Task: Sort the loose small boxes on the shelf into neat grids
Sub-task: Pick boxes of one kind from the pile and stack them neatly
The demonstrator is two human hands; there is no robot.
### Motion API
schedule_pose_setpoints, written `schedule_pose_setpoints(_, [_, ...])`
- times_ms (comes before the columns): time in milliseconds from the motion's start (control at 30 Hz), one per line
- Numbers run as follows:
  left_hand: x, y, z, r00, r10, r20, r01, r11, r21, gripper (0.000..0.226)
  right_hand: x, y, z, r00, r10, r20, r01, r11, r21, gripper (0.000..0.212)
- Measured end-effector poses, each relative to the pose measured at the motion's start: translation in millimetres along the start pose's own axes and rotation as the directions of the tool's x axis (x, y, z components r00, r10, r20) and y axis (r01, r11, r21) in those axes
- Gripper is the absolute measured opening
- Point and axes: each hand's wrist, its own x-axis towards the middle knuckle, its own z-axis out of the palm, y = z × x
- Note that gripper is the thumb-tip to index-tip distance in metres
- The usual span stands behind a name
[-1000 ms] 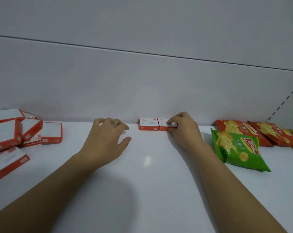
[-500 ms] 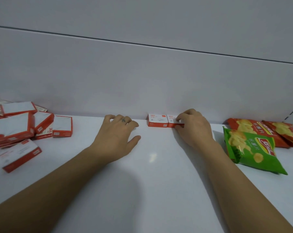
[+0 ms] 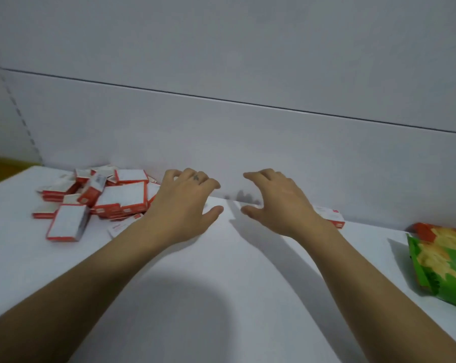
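Observation:
A jumbled heap of small red-and-white boxes (image 3: 109, 197) lies at the back left of the white shelf (image 3: 221, 284). One box (image 3: 67, 222) lies apart at the heap's front. My left hand (image 3: 185, 205) hovers at the heap's right edge, fingers spread, holding nothing. My right hand (image 3: 276, 203) is beside it, fingers apart and empty. Behind my right wrist, a placed red-and-white box (image 3: 331, 217) sits against the back wall, partly hidden.
Green and red crisp bags (image 3: 444, 263) lie at the right edge of the shelf. The pale back wall (image 3: 221, 140) rises straight behind the boxes. A perforated upright (image 3: 20, 111) marks the shelf's left end.
My right hand has let go of the placed boxes and moved left. Both hands now sit nearer the heap, and the view has swung left, bringing more of the heap into sight.

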Motion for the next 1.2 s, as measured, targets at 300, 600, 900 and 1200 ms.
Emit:
schedule_pose_setpoints(300, [-75.3,-86.3,-42.8,0.954,-0.3,0.0,0.299,0.951,0.084,0.047,50.8,-117.3,18.2,0.97,-0.232,0.065,0.227,0.971,0.076,0.064])
schedule_pose_setpoints(600, [-114.3,-123.7,-60.8,0.908,-0.415,0.057,0.413,0.91,0.042,0.051,85.3,-176.5,44.2,0.959,-0.181,0.22,0.136,0.969,0.204,0.08])
schedule_pose_setpoints(900, [-122.8,-126.5,-66.1,0.928,-0.371,0.035,0.372,0.928,-0.001,0.049,99.1,-182.6,58.1,0.955,-0.053,0.293,-0.073,0.912,0.404,0.08])
schedule_pose_setpoints(1200, [-108.0,-121.5,-60.3,0.967,-0.255,0.009,0.255,0.966,-0.048,0.046,75.7,-171.4,59.5,0.981,0.05,0.186,-0.15,0.805,0.575,0.076])
